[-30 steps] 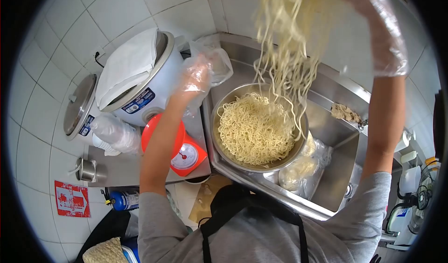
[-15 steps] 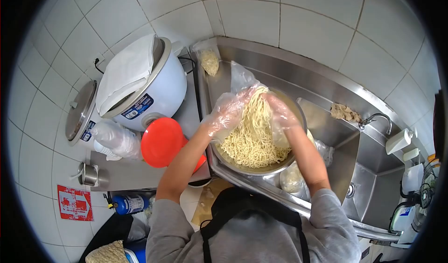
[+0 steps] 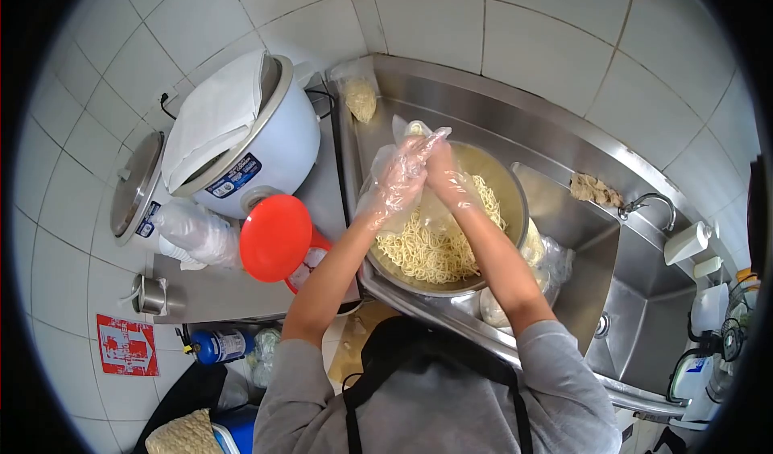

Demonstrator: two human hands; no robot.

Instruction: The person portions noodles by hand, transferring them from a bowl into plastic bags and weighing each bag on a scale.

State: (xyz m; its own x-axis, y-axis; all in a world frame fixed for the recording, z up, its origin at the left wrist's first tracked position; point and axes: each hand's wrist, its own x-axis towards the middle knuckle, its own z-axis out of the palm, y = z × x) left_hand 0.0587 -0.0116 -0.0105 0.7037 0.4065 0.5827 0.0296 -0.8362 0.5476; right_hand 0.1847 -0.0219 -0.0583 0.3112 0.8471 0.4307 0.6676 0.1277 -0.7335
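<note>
Both of my hands wear clear plastic gloves and meet over the far left of a large metal bowl [image 3: 515, 182]. Yellow noodles [image 3: 431, 252] lie heaped in it. My left hand [image 3: 400, 182] is closed on a clear plastic bag [image 3: 439, 134], and pale noodles show at its top between the hands. Pressed against it from the other side, my right hand [image 3: 443, 174] has its fingers curled in at the same bag. The fingers partly hide what is inside.
A small bag of noodles [image 3: 360, 99] lies at the sink's back left corner. More bagged noodles [image 3: 555, 265] sit right of the bowl. On the left stand a large rice cooker [image 3: 282, 148], a red lid [image 3: 275, 238] and stacked plastic cups [image 3: 197, 232]. A faucet [image 3: 651, 203] is at right.
My hands have come together and moved up and left, away from the heap. The strand of noodles that hung between them no longer hangs over the bowl.
</note>
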